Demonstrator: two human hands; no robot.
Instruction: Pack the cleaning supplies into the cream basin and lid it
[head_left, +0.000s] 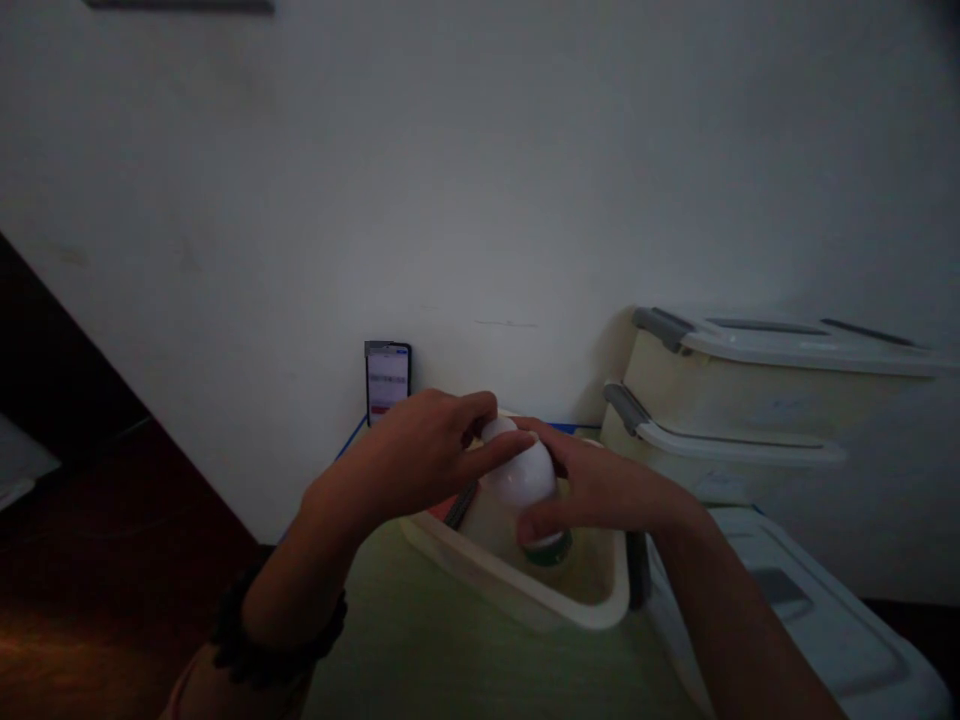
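Over a cream plastic bin (517, 585), both hands meet on a glossy white rounded object (525, 478) that looks like a small bottle, tilted, with its narrower end at the upper left. My left hand (442, 445) pinches that narrow end between thumb and fingers. Around the wider part curls my right hand (592, 485), its fingers partly blurred. Just below the right fingertips shows a green and white round piece (547, 550); I cannot tell whether it belongs to the white object or lies in the bin. Inside the bin, a red and dark item (454, 508) is partly hidden by my left hand.
A phone (388, 385) with a lit screen leans upright against the wall behind the bin. To the right stand stacked lidded storage boxes (750, 390) with grey latches, and a pale lid (810, 610) lies lower. The bin rests on a greenish tabletop (420, 640).
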